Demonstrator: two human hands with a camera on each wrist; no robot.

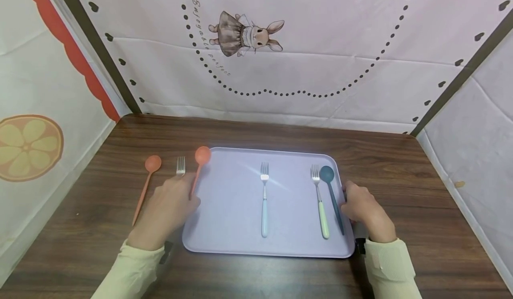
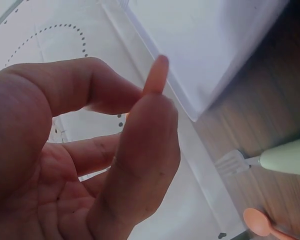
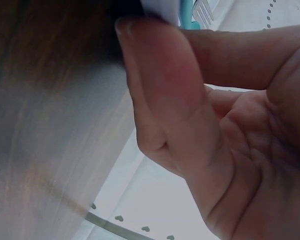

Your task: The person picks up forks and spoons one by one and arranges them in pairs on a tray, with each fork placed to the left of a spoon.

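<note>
My left hand (image 1: 168,208) pinches an orange spoon (image 1: 202,155) by its handle, over the left edge of a pale lavender tray (image 1: 228,210). In the left wrist view the handle's end (image 2: 157,75) sticks out between thumb and forefinger. My right hand (image 1: 364,208) grips the tray's right rim between thumb and fingers. On the tray lie a fork with a light blue handle (image 1: 264,214), a fork with a green handle (image 1: 323,221) and a dark blue spoon (image 1: 327,174).
Left of the tray, a second orange spoon (image 1: 152,163) lies on the brown wooden table (image 1: 256,279). Beside it is another fork (image 1: 181,165), partly behind my left hand; its handle (image 2: 287,156) is pale green. Printed white cloth (image 1: 320,36) walls in the table.
</note>
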